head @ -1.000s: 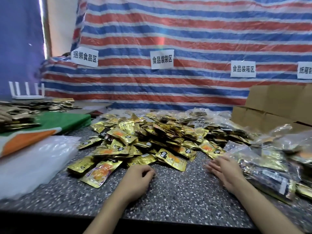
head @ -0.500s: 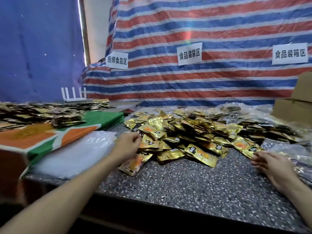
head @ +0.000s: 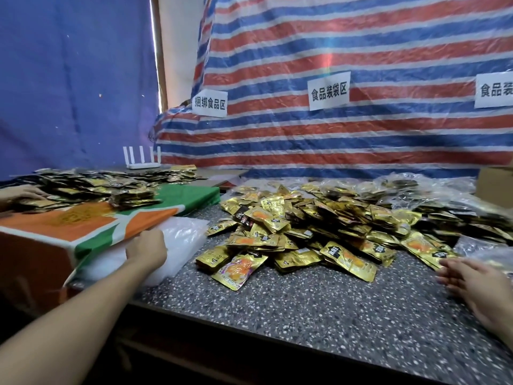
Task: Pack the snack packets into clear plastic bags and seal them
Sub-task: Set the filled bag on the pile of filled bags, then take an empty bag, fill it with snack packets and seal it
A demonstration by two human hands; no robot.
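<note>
At far left, the person's left hand (head: 147,250) curls its fingers onto a stack of clear plastic bags (head: 183,240), apparently fetching one; the grip is unclear. Gold snack packets (head: 305,232) are heaped mid-surface (head: 305,315). The right hand (head: 480,284) hovers released, empty. Next, one bag must be peeled free and opened.

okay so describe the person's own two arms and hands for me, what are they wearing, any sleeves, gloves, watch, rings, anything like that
Both arms are bare as far as the frame shows: no sleeve edge on either forearm. The left hand wears no glove, and no watch or band shows at its wrist. The right hand is also ungloved, with nothing visible on its wrist. No rings can be seen, though the left hand's fingers are mostly hidden from view.
</note>
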